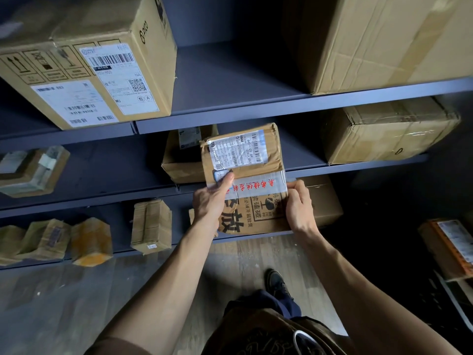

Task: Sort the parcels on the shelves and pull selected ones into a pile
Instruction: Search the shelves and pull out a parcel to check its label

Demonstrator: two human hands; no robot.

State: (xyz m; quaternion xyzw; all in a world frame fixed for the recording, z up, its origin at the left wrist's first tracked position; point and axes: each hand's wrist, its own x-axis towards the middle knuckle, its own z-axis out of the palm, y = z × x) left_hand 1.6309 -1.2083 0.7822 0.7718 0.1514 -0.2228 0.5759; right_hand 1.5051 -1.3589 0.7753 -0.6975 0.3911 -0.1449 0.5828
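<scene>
Shelving (pixel 256 111) of grey steel, three tiers in view, with the sorting judged to be at an early or middle stage. The largest items stand on the top tier: a plain brown carton (pixel 384 39) at right and a PICO-printed carton (pixel 84 73) with barcode labels at left. On the middle tier sit a tape-wrapped box (pixel 386 131) at right and a smaller labelled box (pixel 181 160) near the centre; the bottom tier carries bundles of flat cartons (pixel 151 224).

The parcel in hand (pixel 243 155) — a flat cardboard packet with a white shipping label and a strip of red-lettered tape — is held in the air in front of the middle and bottom tiers, clear of any shelf, label side toward the camera. The left hand (pixel 210 201) pinches its left edge, thumb pressed on the face beside a small sticker, fingers hidden behind. The right hand (pixel 300 208) grips the right edge, thumb on the tape, fingers curled round the side.

No pile appears in view. Whether this parcel is a selected one cannot be told, and every other parcel sits on its shelf — most of the work appears to lie ahead.
</scene>
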